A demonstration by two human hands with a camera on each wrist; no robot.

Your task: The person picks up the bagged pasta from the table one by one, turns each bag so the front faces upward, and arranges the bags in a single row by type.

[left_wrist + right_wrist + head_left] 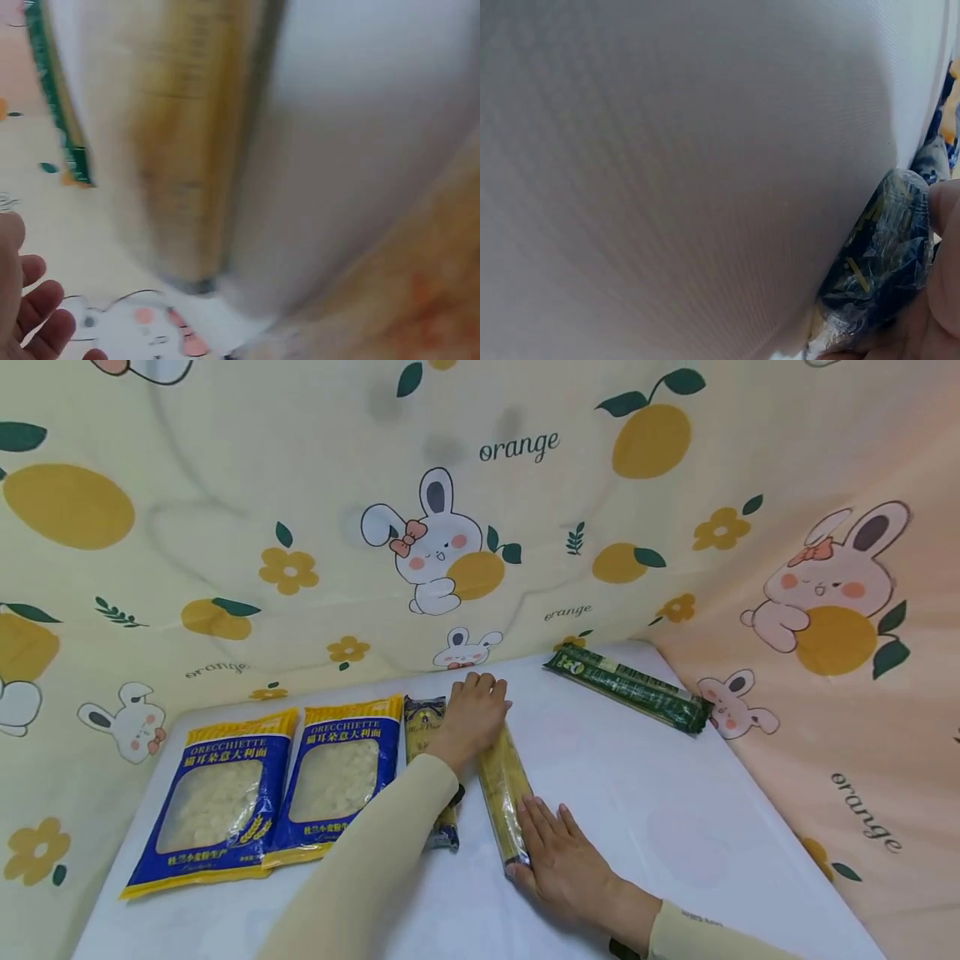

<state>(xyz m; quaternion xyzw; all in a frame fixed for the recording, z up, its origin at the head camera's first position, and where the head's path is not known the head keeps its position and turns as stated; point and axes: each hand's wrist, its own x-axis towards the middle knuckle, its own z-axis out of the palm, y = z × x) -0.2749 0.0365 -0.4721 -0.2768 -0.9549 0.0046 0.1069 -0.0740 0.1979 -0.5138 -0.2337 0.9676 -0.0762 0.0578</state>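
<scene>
A long pack of spaghetti (504,785) lies on the white table between both hands. My left hand (474,714) is over its far end, with bent fingers covering that part. In the left wrist view, the fingers (46,307) are loosely bent and spread, beside a blurred yellow pack (184,150). My right hand (562,860) lies along the near right side of the spaghetti, fingers extended against it and thumb at its near end. In the right wrist view, that crinkled dark blue and clear end (881,259) shows beside the hand (945,262).
Left of the spaghetti lies a similar pack (420,727), partly behind the left arm. Further left are two blue and yellow orecchiette bags, one at the far left (213,802) and one beside it (337,777). A green pack (630,687) lies at the back right, near the patterned cloth (315,468).
</scene>
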